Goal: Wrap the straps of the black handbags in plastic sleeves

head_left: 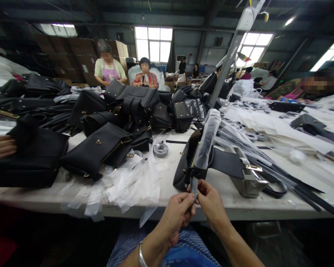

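In front of me a black handbag [187, 157] lies on the table with its flap [228, 162] folded out to the right. A strap wrapped in clear plastic [207, 139] sticks up from the bag, and its lower wrapped end [194, 187] comes down toward me. My left hand [180, 205] pinches that end between thumb and fingers. Just beside it, my right hand [208, 196] is closed on the same wrapped strap, fingertips close to the bag's edge. What lies inside the bag is mostly hidden.
Black bags [139, 100] are heaped behind. Loose plastic sleeves [128, 185] and a coiled strap [160, 149] lie left of the bag. Wrapped straps [256, 159] and a grey box-shaped item [246, 183] are to the right. Another person's hand [1, 147] touches a black bag [30, 159] at far left.
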### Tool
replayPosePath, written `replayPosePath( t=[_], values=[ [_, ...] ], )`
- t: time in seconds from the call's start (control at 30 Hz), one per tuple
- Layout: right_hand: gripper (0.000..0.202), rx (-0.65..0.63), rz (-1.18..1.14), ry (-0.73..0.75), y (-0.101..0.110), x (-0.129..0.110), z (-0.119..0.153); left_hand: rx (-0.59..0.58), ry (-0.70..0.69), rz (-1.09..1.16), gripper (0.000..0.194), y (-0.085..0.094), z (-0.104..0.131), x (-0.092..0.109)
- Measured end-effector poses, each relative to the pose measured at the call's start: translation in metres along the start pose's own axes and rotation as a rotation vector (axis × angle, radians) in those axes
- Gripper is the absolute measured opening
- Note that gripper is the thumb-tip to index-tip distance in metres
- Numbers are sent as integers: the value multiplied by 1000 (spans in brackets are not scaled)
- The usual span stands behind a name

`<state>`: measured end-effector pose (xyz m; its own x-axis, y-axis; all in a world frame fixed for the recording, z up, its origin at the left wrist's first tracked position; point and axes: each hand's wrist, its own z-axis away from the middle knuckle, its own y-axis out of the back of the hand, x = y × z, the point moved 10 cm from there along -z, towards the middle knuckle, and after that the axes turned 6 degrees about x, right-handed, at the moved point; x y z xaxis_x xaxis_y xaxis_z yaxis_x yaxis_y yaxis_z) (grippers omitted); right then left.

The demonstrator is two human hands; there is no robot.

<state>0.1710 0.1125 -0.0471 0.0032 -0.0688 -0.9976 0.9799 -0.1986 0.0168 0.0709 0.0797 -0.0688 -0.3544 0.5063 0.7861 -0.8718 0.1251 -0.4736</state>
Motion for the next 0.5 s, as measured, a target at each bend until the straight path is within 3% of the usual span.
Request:
replayPosePath(
  t=[0.23,0.4,0.5],
  values=[
    [36,-50,21,-35,-1,-8,-1,-2,17,37,46,-1,2,-2],
    [42,-299,-282,-229,-23,-7,17,11,15,79,47,2,1,4],
    [51,-338,-404,-303,-33,-9,26,29,1,77,47,6,1,3]
  ],
)
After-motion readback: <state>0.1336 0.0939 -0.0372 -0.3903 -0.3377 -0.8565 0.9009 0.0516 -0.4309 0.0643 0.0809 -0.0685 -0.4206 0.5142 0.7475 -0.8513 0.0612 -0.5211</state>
